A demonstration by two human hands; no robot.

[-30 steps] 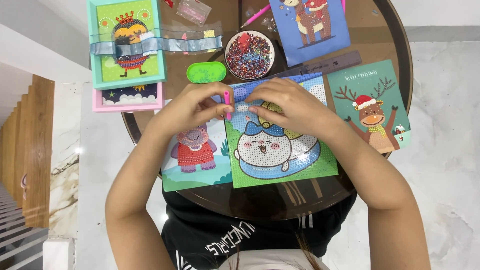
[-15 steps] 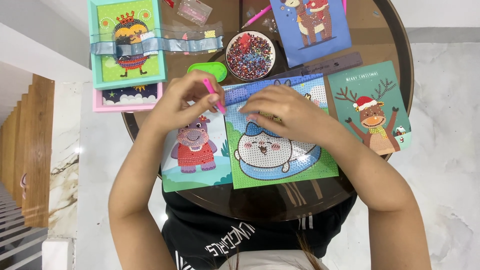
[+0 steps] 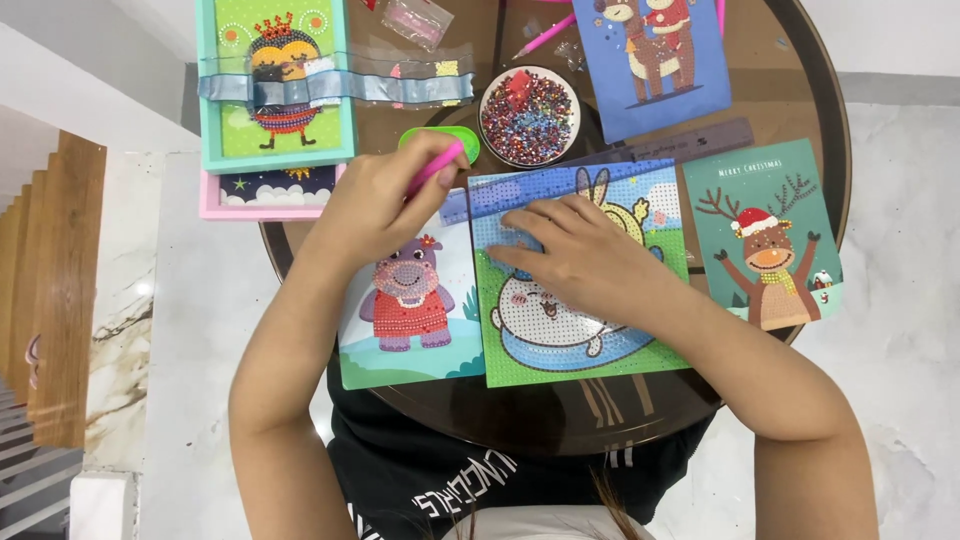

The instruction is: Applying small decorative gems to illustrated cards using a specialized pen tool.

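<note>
The slim pink plastic applicator pen (image 3: 436, 168) is pinched in the fingers of the left hand (image 3: 375, 205), tilted with its upper end pointing toward one o'clock, over the small green oval plastic tray (image 3: 445, 140). That tray lies flat on the round dark table, just at nine o'clock of the round white bowl of mixed coloured beads (image 3: 528, 116).

The rectangular diamond-painting sheet showing a white round animal on green grass and blue sky (image 3: 575, 275) lies flat at the table's middle, slightly turned. The right hand (image 3: 570, 255) rests palm down on it, covering its centre, fingertips toward nine o'clock.
</note>
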